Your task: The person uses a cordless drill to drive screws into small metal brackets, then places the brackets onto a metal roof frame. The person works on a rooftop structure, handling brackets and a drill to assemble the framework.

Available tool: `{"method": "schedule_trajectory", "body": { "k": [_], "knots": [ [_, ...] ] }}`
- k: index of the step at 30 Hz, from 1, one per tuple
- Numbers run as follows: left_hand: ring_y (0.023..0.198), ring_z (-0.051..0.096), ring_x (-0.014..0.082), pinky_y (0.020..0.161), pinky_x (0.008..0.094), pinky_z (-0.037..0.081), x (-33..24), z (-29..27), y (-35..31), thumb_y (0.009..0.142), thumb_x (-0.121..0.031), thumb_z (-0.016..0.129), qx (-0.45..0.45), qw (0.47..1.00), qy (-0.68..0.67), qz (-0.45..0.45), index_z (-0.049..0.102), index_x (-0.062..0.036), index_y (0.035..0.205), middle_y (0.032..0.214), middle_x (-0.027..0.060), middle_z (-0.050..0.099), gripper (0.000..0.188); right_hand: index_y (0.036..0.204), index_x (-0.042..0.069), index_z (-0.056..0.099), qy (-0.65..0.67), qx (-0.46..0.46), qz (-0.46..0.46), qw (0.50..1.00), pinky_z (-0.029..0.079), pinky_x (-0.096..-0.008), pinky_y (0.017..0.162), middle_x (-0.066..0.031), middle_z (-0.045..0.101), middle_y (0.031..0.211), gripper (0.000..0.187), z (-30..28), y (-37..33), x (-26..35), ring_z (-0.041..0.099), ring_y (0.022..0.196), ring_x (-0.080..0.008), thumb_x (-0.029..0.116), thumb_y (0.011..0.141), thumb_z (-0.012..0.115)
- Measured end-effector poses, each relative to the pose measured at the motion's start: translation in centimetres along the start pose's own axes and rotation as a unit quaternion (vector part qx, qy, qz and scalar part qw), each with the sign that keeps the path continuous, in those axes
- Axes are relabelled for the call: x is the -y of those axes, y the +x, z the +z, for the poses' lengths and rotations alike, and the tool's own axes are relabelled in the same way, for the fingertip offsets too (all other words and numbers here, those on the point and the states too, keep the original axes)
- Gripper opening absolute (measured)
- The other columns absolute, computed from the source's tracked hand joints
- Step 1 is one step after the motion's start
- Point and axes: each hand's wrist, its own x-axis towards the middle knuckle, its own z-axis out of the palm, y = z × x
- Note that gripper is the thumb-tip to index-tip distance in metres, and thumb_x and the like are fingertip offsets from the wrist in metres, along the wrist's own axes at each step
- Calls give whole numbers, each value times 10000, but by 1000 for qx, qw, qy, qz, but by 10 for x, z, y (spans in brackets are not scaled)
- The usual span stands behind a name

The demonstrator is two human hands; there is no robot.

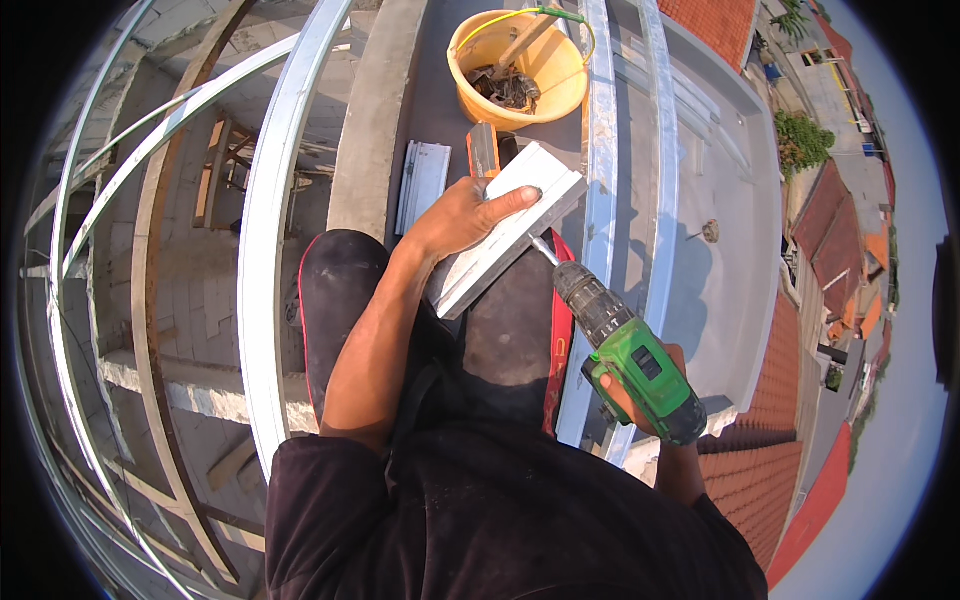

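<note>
The short white metal channel piece [508, 232] lies across the person's knee, tilted, with its far end near the orange bucket. The left hand [462, 215] presses flat on its upper face, fingers spread over the top and thumb at the near edge, holding it down. The right hand [628, 392] is wrapped fully round the grip of the green cordless drill [625, 350], whose bit meets the channel's lower right edge at a slant.

Judgement: a sound result calls for the bit square to the face, steady downward pressure from the holding hand, and fingers kept clear of the bit's line.

The orange bucket [560, 88] stands on the concrete ledge [380, 130] just beyond the channel. It holds a dark heap of small metal pieces, kind not discernible, and a pale wooden handle leaning on the wall. A yellow-green cord runs over its rim.
</note>
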Motion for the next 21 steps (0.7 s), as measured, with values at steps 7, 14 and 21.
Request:
{"method": "schedule_trajectory", "body": {
  "k": [7,14,21],
  "knots": [
    [870,727,253,772,365,572,-4,-2,-2,854,-720,733,3,1000,6,-13,728,55,1136,924,195,739,824,1201,25,667,-103,-30,-101,989,557,-285,681,-46,747,850,421,-2,-2,-12,697,725,-108,113,813,805],
    [845,727,252,771,364,571,-1,-1,3,844,-748,721,-7,1000,11,-23,738,59,1110,912,196,738,849,1156,28,687,-89,-20,-72,993,550,-287,684,-52,741,854,379,-8,-5,-8,696,734,-116,129,813,811],
    [842,736,269,764,377,577,-1,-3,3,840,-764,710,-15,999,19,-22,746,81,1076,896,207,742,878,1013,64,747,-61,-56,-76,994,549,-297,724,-40,749,894,268,-19,-31,-60,709,813,-126,178,810,879]
  ]
}}
